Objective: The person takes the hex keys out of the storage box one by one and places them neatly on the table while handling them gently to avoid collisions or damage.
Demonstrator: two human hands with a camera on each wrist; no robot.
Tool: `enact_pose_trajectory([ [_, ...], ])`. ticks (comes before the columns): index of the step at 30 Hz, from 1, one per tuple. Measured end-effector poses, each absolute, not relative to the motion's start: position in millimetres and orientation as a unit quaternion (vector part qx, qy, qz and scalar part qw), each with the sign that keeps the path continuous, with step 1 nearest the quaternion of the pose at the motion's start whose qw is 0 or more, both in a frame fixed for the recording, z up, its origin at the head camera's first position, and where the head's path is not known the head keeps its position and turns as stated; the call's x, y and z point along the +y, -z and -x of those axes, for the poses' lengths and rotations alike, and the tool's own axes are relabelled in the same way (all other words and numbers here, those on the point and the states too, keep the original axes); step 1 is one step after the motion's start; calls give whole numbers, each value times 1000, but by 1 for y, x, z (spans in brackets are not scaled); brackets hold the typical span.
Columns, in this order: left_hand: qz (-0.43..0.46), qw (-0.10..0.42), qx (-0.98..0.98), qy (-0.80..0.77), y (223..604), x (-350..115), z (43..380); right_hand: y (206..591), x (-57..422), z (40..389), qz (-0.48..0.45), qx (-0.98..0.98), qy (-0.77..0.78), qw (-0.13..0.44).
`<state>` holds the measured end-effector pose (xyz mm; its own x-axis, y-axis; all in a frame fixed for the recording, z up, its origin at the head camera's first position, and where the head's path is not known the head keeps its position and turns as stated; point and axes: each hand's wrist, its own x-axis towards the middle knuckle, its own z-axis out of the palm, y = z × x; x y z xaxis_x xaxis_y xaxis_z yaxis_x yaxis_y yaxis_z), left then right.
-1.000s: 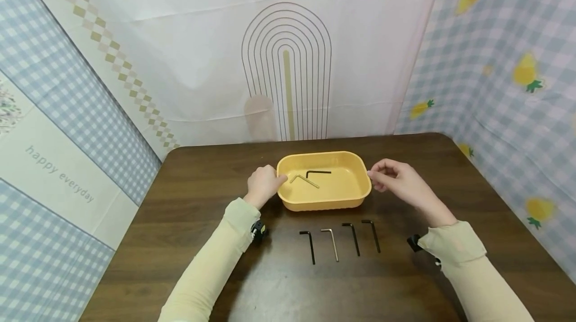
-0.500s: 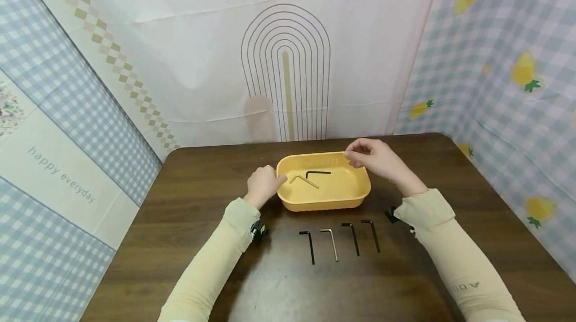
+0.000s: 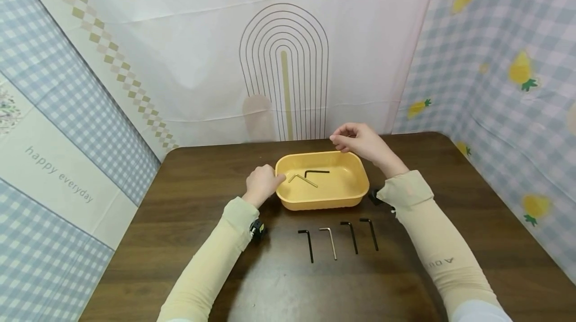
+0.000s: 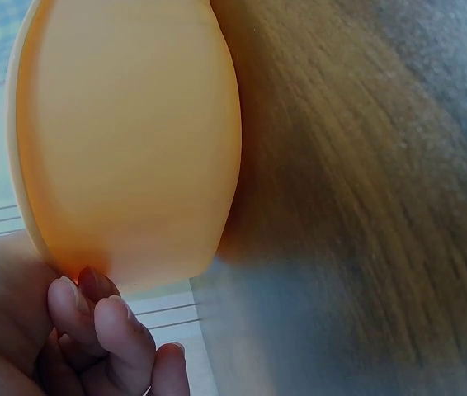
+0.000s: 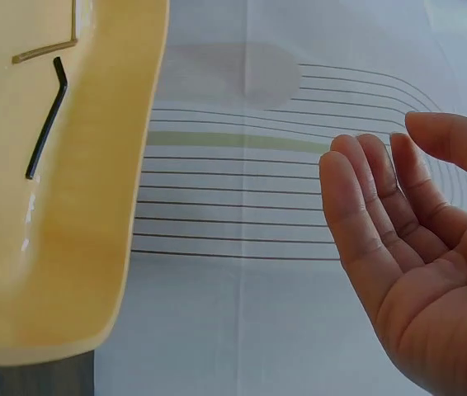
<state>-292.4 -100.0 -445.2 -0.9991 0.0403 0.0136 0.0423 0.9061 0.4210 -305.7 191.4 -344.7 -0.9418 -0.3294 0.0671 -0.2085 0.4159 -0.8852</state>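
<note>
A yellow plastic tray (image 3: 339, 189) stands on the table, holding a brass-coloured hex key (image 3: 307, 180) and a black hex key (image 3: 317, 172). My left hand (image 3: 261, 184) grips its left end, thumb over the rim and fingers bent outside the wall, as the left wrist view shows. Over the tray's far right rim hovers my right hand (image 3: 362, 144); in the right wrist view its fingers (image 5: 353, 206) are gently bent, thumb apart, nothing between them. Below the tray lie several hex keys in a row: a black one (image 3: 310, 247), a silver one (image 3: 332, 245) and two dark ones (image 3: 354, 238).
The brown wooden table (image 3: 202, 177) ends at a patterned fabric backdrop (image 3: 198, 62) just behind the tray. Checked blue cloth (image 3: 504, 127) hangs along the right side, with similar cloth on the left. A small black device (image 3: 257, 230) is worn on the left wrist.
My right hand has moved from beside the tray's right end, up and leftward to above its far rim. The left hand keeps its grip; the tray and hex keys stay in place.
</note>
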Motion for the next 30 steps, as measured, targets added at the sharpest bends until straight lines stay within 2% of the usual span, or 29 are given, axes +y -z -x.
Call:
enact_pose_trajectory([
  [9,25,6,-975,221,445,-100,293,349,176,324,171,850,494,66],
  [16,22,3,-974,223,446,-101,292,350,160,340,193,884,420,71],
  [30,21,9,-976,215,446,-102,293,374,138,360,232,913,313,120],
])
